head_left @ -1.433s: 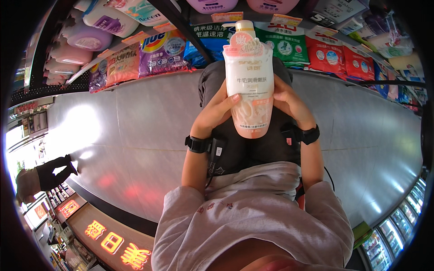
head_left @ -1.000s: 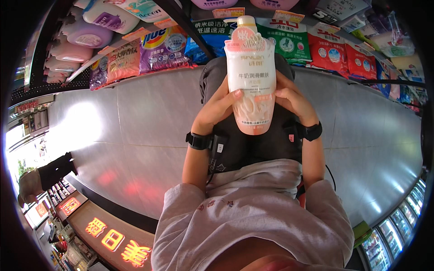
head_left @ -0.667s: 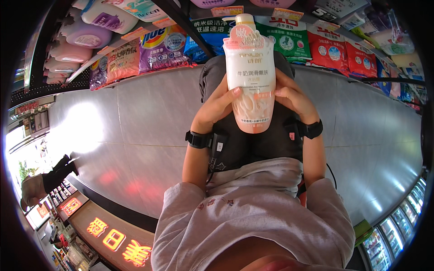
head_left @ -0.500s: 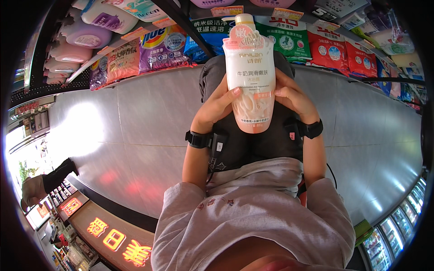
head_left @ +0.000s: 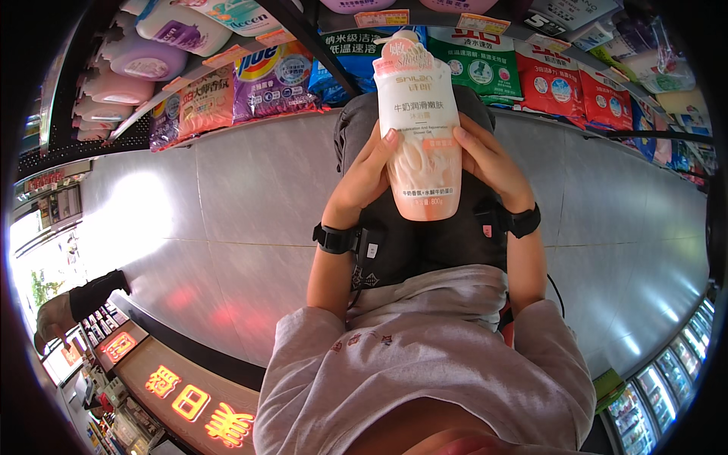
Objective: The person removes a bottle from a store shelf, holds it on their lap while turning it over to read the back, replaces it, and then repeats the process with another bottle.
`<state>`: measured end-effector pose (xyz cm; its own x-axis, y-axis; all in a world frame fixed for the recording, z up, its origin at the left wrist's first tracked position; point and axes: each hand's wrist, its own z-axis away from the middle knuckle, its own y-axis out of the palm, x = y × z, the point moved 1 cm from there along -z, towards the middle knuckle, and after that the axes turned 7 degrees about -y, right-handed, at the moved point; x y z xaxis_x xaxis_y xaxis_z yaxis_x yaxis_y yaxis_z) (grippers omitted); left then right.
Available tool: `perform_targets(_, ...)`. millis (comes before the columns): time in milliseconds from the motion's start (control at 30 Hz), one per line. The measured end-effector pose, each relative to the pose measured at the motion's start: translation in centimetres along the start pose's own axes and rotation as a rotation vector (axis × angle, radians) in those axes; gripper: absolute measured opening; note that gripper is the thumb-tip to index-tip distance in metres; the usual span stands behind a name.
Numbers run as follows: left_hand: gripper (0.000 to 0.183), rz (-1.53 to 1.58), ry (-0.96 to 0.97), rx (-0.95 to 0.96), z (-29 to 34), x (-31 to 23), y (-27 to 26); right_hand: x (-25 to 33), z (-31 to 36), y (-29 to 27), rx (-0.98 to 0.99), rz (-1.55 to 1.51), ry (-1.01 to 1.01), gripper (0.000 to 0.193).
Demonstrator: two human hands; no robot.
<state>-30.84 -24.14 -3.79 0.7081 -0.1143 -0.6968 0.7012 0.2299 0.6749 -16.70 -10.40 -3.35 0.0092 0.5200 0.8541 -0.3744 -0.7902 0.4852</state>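
A white and peach pump bottle of shower gel (head_left: 425, 171) is held up over my lap, its pump end pointing away from me and its printed front facing up. My left hand (head_left: 365, 171) grips its left side, thumb resting on the front edge. On the opposite side my right hand (head_left: 489, 163) clasps it the same way, thumb near an orange label patch. The other fingers of both hands are mostly hidden beneath the bottle. A round pink tag covers the bottle's neck below the pale pump head.
Ahead stands a shelf with detergent bags: purple (head_left: 274, 80), green (head_left: 474, 72) and red (head_left: 550, 87). Large lilac bottles (head_left: 148, 61) line the upper left. A counter with glowing signs (head_left: 189, 402) is behind left, near another person (head_left: 57, 315). Lit coolers (head_left: 652, 402) stand behind right.
The bottle has tilted slightly, its pump end dropping a little nearer to me. Both hands keep their hold, with the thumbs shifted slightly up the bottle.
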Motion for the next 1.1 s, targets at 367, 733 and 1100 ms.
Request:
perform_targets(367, 0.058, 0.014, 0.025, 0.02, 0.0, -0.1, 0.0, 0.1, 0.0, 0.3, -0.019, 0.012, -0.02, 0.05)
perform_targets(733, 0.087, 0.005, 0.03, 0.124, 0.6, -0.2, -0.6, -0.1, 0.1, -0.7, 0.181, -0.145, -0.153, 0.073)
perform_targets(1100, 0.093, -0.02, -0.011, 0.088, 1.0, -0.2, -0.8, -0.3, 0.3, -1.1, 0.177, -0.146, -0.141, 0.078)
